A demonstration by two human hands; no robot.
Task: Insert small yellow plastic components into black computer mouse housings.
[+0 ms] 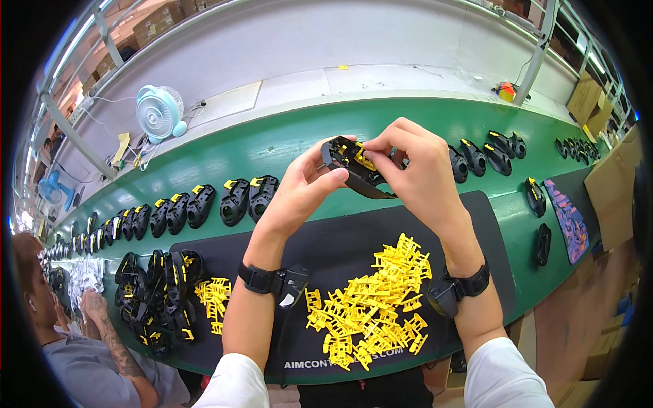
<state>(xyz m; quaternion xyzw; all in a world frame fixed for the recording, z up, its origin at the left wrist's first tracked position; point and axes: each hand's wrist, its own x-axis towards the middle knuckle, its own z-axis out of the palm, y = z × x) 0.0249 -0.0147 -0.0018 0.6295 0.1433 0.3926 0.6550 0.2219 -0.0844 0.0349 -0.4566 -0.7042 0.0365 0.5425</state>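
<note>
Above the black mat (469, 231), my left hand (300, 187) grips a black plastic shell (364, 182) by its left end, thumb along the near rim. The shell is tilted, its hollow inside facing me. A yellow plastic piece (364, 160) sits within it, and my right hand (422, 170) pinches that piece with thumb and forefinger. The other right fingers curl by the shell's right end and partly hide it. Below, between my forearms, lies a heap of loose yellow plastic pieces (374, 292). A smaller yellow heap (215, 299) is left of my left forearm.
Black shells with yellow parts (201, 206) line the green table (286, 129). More shells (160, 289) are piled at the mat's left. A co-worker (102, 340) sits at left. A blue fan (160, 112) stands behind; a patterned board (569, 217) and cardboard (615, 183) are at right.
</note>
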